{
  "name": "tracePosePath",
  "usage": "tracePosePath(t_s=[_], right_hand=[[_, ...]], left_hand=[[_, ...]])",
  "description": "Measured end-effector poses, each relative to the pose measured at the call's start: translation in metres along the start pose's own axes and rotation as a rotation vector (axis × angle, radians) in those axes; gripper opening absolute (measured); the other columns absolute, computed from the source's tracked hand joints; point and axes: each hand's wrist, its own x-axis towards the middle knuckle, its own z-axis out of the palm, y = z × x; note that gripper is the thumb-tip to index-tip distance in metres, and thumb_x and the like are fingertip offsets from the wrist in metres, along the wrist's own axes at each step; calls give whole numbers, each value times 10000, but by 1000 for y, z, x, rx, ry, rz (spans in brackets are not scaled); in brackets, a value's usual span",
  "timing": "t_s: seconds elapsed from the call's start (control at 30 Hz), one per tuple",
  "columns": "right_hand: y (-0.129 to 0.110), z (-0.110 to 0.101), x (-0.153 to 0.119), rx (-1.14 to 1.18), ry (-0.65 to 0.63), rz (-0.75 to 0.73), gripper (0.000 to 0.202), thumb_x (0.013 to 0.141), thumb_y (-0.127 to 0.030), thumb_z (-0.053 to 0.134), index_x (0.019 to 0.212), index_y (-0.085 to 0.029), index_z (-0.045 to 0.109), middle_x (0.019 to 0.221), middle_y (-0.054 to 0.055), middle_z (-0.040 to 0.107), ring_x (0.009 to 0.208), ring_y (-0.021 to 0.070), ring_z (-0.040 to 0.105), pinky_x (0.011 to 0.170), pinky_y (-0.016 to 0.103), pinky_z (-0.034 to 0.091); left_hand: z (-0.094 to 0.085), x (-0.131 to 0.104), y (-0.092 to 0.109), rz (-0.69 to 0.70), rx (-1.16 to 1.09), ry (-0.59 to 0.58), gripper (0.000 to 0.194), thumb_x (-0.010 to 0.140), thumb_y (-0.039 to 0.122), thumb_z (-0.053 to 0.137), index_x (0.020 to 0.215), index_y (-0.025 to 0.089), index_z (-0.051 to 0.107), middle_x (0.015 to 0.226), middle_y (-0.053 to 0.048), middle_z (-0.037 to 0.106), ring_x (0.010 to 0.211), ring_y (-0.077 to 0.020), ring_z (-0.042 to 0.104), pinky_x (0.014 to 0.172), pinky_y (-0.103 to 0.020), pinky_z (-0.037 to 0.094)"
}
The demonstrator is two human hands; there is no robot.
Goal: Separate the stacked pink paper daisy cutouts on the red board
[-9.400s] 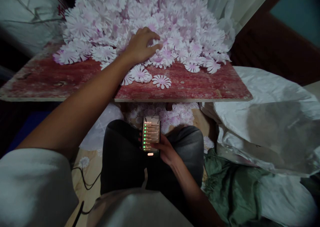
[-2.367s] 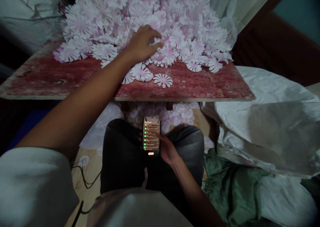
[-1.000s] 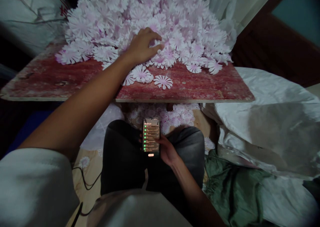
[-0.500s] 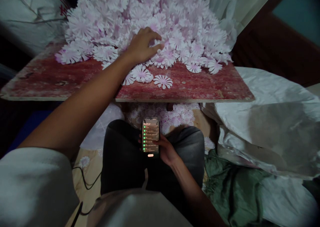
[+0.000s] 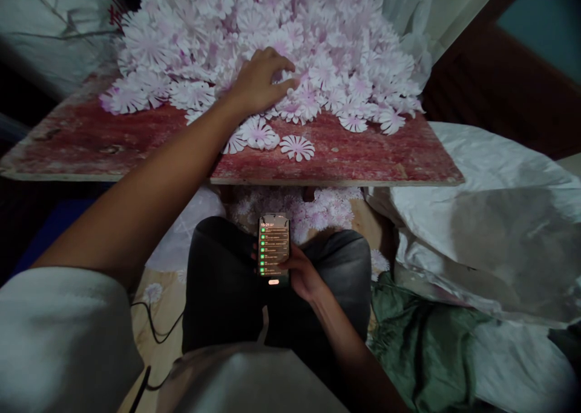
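My left hand (image 5: 262,81) rests on the near side of a big heap of white and pale purple artificial flowers (image 5: 322,31), its thumb and fingers apart and nothing gripped. Just in front of that wrist, a few loose flowers (image 5: 297,148) lie on the worn red board (image 5: 372,158). Down over my lap, my right hand (image 5: 303,270) is wrapped round a smartphone (image 5: 273,249). The phone is upright with its lit screen facing me, showing a list of notifications under a clock. My right thumb lies over the lower right of the screen.
Under the board, more flowers (image 5: 324,210) lie on the floor near a translucent plastic bag (image 5: 186,231). To the right are a large white sack (image 5: 499,213) and a dark green cloth (image 5: 426,340). A black cable (image 5: 157,334) runs along the floor at left.
My right thumb has shifted slightly lower on the phone screen. My left hand stays in place on the flowers.
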Motion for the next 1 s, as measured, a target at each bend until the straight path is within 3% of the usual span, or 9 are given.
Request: tracePosePath(t_s=[0.17,0.37,0.5,0.73,1.0], right_hand=[[-1,2,0,-24,4,5,601,631,-18,583,1207,-191,583,1161,64,686,1068,259,651,973,453,484],[-3,4,-1,37,0,50,426,825,-214,569,1249,-176,542,1208,111,658,1038,268,666,990,500,461],[-3,3,-1,35,-18,40,498,777,-136,576,1271,-170,520,1226,112,651,1075,275,653,1040,509,418],[-3,3,0,23,-14,52,486,787,-169,587,1268,-182,521,1221,102,655,1087,267,648,1058,501,408],[-2,3,0,13,0,49,473,788,-159,582,1258,-183,535,1209,101,662,1065,267,660,1054,511,409]], left_hand=[[0,0,-1,2,9,3,481,785,624,449,1140,361,643,1105,-34,592,1103,-286,487,983,-480,379],[1,1,-2,10,-15,13,430,781,612,471,1104,392,650,1083,-24,598,1086,-288,486,985,-483,380],[1,0,-1,8,-15,10,448,781,606,466,1117,374,650,1099,-31,597,1102,-293,489,976,-492,377],[0,-1,0,0,-34,12,402,765,628,464,1077,449,645,1071,9,599,1089,-294,481,984,-495,366],[0,-1,0,0,-31,2,452,760,653,445,1101,433,644,1088,1,595,1071,-292,463,966,-491,352]])
